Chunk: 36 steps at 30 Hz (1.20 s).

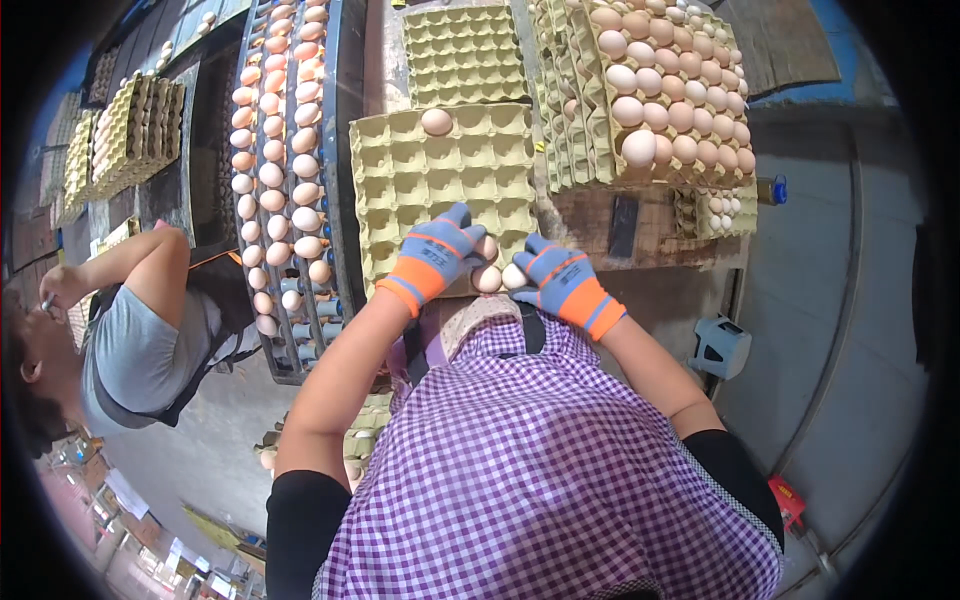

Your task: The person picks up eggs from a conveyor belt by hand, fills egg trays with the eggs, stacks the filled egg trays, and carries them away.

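In front of me lies a pulp egg tray (375,165) whose cups are mostly bare. My left hand (437,255), in a blue and orange glove, has its thumb and fingertips around a brown egg (487,247) near the tray's front edge. Opposite it, my right hand (562,279), gloved alike, has a pale egg (514,277) between its fingers. Another brown egg (487,279) rests between the two hands. A single egg (436,121) sits in the tray's far row.
A roller conveyor (346,187) carrying rows of eggs runs along the left. A stack of egg-filled trays (577,150) stands at the right, and another pulp tray (465,56) lies beyond. A person (142,337) is at the far left, past the conveyor.
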Tool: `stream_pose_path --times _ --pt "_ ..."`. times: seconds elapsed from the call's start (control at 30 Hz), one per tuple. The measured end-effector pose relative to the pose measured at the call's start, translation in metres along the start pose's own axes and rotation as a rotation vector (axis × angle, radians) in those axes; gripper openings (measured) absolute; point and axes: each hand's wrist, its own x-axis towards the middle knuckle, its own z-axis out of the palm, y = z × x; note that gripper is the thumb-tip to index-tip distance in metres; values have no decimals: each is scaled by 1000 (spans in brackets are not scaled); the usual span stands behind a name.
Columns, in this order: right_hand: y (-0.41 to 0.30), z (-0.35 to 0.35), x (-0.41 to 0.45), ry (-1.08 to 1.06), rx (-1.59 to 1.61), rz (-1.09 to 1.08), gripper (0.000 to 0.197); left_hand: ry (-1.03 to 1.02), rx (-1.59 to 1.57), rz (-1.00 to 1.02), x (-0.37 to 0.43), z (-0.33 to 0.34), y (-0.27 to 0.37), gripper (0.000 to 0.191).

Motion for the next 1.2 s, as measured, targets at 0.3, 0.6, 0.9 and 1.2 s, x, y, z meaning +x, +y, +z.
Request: stream_pose_path --times 0.3,0.6,0.9,1.2 --pt "18 -41 25 228 1482 43 46 91 -1307 -330 -69 -25 -7 44" --pt "-13 -73 210 253 -35 -86 50 85 132 -288 -25 45 54 9" --pt "31 -59 242 256 148 -175 54 13 -465 -387 -56 17 31 49" --pt "-140 -22 199 -149 435 -538 58 943 -1319 -615 -177 50 5 58"
